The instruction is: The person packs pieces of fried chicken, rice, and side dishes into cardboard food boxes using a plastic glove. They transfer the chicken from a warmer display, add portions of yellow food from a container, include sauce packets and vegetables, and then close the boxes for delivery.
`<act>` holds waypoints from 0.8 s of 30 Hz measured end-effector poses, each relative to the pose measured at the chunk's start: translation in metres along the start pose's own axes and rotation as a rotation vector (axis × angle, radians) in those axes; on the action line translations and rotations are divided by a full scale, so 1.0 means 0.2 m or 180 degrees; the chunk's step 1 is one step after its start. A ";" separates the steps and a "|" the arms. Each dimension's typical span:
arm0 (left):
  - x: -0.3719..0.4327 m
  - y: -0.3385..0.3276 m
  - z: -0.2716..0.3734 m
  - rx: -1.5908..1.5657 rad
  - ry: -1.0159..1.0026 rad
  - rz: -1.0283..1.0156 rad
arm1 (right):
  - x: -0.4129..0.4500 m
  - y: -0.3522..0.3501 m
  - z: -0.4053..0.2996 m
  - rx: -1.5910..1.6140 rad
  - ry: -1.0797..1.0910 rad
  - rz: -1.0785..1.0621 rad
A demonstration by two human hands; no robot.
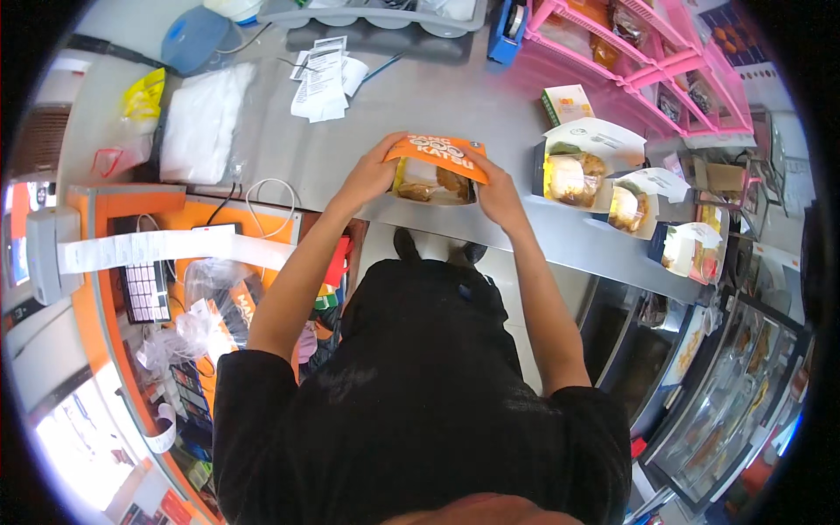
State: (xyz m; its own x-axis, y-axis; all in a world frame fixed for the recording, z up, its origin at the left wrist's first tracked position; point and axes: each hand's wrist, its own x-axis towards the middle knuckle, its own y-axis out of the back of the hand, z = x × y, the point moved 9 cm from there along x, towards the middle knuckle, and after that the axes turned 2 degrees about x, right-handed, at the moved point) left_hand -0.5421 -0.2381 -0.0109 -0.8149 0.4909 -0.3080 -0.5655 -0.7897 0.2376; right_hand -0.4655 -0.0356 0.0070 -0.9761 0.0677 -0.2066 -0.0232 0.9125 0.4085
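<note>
A paper meal box [438, 159] with an orange printed lid sits at the near edge of the steel counter [420, 92]. Its lid is partly lowered, and the front stays uncovered. Inside, wrapped food [420, 184] shows beneath the lid. My left hand [371, 174] grips the box's left side and lid corner. On the other side, my right hand [497, 193] holds the right edge, fingers on the lid. Further right stand several similar boxes with raised lids, among them a large one [577, 164] and a smaller one [633, 203], each holding wrapped food.
Printed receipts [321, 82] and a pen [382, 67] lie behind the box. A pack of white plastic bags [205, 125] is at left. A blue tape dispenser [507, 31] and pink rack [643, 59] stand at back right. A paper strip [177, 249] hangs from a printer [52, 256].
</note>
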 end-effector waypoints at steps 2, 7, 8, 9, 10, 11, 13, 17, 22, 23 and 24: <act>-0.02 -0.02 -0.01 -0.0076 0.0107 -0.0078 | 0.01 0.00 0.05 0.0048 -0.0158 -0.0217; -0.23 -0.12 -0.09 0.1020 -0.0955 0.0032 | -0.14 -0.13 0.13 -0.0370 0.0953 -0.0133; -0.24 -0.12 -0.14 0.0892 -0.0881 0.0013 | -0.16 -0.13 0.13 -0.0628 0.0898 -0.0195; -0.23 -0.10 -0.16 0.0879 -0.0864 0.0009 | -0.17 -0.13 0.12 -0.0883 0.0825 -0.0244; -0.23 -0.08 -0.17 0.1048 -0.0934 0.0019 | -0.17 -0.12 0.07 -0.0885 0.0813 -0.0271; -0.24 -0.08 -0.17 0.1218 -0.1002 0.0031 | -0.18 -0.11 0.00 -0.1781 0.0922 -0.0138; -0.26 -0.08 -0.13 0.1521 -0.1001 0.0131 | -0.16 -0.09 -0.02 -0.2678 0.1033 0.0000; -0.27 -0.11 -0.13 0.2383 -0.0932 0.0400 | -0.11 -0.21 0.02 -0.2806 0.1928 -0.0506; -0.23 -0.08 -0.07 0.2906 -0.1067 0.0379 | -0.05 -0.21 0.04 -0.2635 0.2079 -0.0422; -0.21 -0.09 -0.11 0.3049 -0.0614 -0.0027 | -0.05 -0.20 0.04 -0.2604 0.2054 -0.0532; -0.22 -0.09 -0.13 0.3054 -0.0617 -0.0026 | -0.05 -0.19 0.02 -0.2582 0.2037 -0.0629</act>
State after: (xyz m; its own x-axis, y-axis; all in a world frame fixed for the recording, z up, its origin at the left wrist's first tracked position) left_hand -0.4940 -0.2551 -0.0249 -0.7687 0.6147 -0.1765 -0.3641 -0.1937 0.9110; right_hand -0.4549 -0.0693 -0.0099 -0.8658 -0.4945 0.0770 -0.1016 0.3243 0.9405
